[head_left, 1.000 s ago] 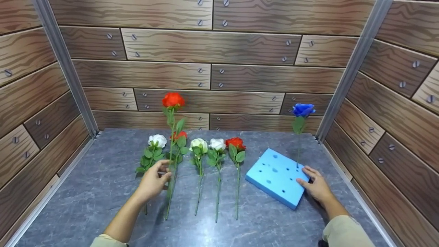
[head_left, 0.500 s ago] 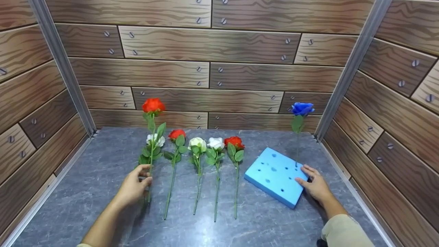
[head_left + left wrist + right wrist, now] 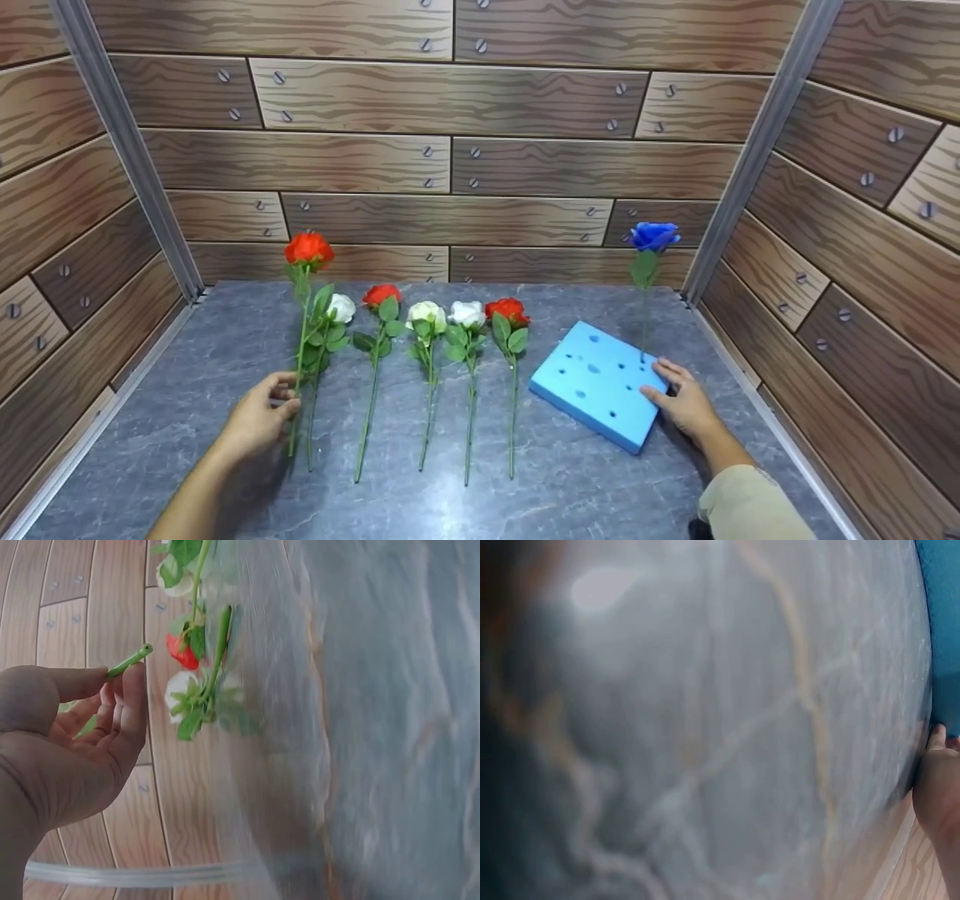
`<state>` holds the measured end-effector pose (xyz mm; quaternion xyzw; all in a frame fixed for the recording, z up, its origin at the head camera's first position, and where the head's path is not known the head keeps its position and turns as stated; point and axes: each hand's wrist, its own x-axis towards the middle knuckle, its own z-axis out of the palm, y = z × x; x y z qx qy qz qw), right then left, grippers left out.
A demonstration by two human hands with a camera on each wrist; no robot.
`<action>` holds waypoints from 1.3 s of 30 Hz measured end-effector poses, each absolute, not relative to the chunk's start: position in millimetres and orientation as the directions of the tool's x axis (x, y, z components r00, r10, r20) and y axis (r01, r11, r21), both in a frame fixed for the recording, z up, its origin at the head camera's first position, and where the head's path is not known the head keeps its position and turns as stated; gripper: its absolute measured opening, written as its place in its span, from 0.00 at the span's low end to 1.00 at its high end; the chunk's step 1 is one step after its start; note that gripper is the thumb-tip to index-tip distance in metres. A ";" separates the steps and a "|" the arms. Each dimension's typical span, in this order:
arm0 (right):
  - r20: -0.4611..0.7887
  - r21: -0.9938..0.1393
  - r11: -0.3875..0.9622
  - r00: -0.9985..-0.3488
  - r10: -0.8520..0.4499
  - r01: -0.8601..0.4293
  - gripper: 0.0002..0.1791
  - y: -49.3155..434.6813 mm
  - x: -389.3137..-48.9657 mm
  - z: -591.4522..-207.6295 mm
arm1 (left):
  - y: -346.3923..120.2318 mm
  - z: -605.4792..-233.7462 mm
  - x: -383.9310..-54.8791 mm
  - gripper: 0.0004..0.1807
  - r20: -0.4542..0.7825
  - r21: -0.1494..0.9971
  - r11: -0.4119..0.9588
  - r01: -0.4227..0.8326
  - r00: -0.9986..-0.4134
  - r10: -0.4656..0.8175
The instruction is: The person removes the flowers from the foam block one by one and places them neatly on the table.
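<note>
My left hand pinches the green stem of a red rose between thumb and fingers. The rose stands upright, its bloom above the far table edge; in the left wrist view the cut stem end sticks out past the fingertips. Just right of it a white rose lies on the table, partly behind the held rose's leaves. My right hand rests on the right edge of a light blue foam block with holes in its top. A blue rose stands upright in one hole near those fingers.
Between hand and block lie another red rose, a cream rose, a second white rose and a further red rose, stems toward me. Wood-patterned walls enclose the grey marbled table at the back and sides.
My left hand has carried the red rose leftward and lower, from over the other red rose, past the white rose, to its left. My right hand stays on the foam block.
</note>
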<state>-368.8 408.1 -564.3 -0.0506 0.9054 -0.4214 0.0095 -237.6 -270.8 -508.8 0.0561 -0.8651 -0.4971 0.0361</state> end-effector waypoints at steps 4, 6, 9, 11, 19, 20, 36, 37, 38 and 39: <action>0.035 -0.762 0.642 -0.995 -0.095 -0.088 0.45 409.2 -368.8 -566.0 | -283.0 -508.1 -234.9 0.26 0.004 0.835 0.545 -0.070 -0.991 -0.133; 0.036 -0.760 0.644 -0.995 -0.092 -0.087 0.44 409.3 -369.3 -566.2 | -289.7 -508.1 -233.0 0.27 -0.004 0.822 0.564 -0.081 -0.991 -0.136; 0.039 -0.758 0.646 -0.995 -0.092 -0.089 0.44 408.6 -370.1 -564.1 | -299.9 -508.5 -231.3 0.26 -0.001 0.781 0.619 -0.088 -0.990 -0.139; 0.039 -0.762 0.641 -0.995 -0.093 -0.090 0.43 407.3 -370.1 -563.5 | -307.1 -509.6 -229.2 0.26 -0.003 0.750 0.655 -0.094 -0.990 -0.139; 0.026 -0.767 0.635 -0.994 -0.105 -0.087 0.43 406.1 -369.4 -562.5 | -325.6 -514.0 -227.7 0.24 -0.069 0.728 0.672 -0.136 -0.990 -0.126; 0.026 -0.769 0.634 -0.994 -0.104 -0.086 0.44 406.0 -369.1 -562.4 | -327.2 -514.8 -227.8 0.24 -0.076 0.729 0.670 -0.141 -0.989 -0.124; 0.032 -0.762 0.643 -0.996 -0.083 -0.078 0.44 407.5 -369.0 -563.2 | -336.6 -527.5 -234.1 0.23 -0.288 0.778 0.551 -0.301 -0.951 -0.112; 0.032 -0.764 0.641 -0.996 -0.081 -0.077 0.44 407.2 -369.0 -563.4 | -337.2 -527.7 -234.2 0.23 -0.295 0.781 0.546 -0.304 -0.949 -0.108; 0.032 -0.766 0.638 -0.996 -0.081 -0.077 0.44 406.8 -369.0 -563.7 | -337.8 -527.8 -234.3 0.23 -0.305 0.783 0.539 -0.311 -0.947 -0.104; 0.032 -0.771 0.632 -0.996 -0.080 -0.076 0.44 406.4 -369.0 -564.2 | -338.5 -528.0 -234.4 0.23 -0.314 0.784 0.534 -0.318 -0.944 -0.101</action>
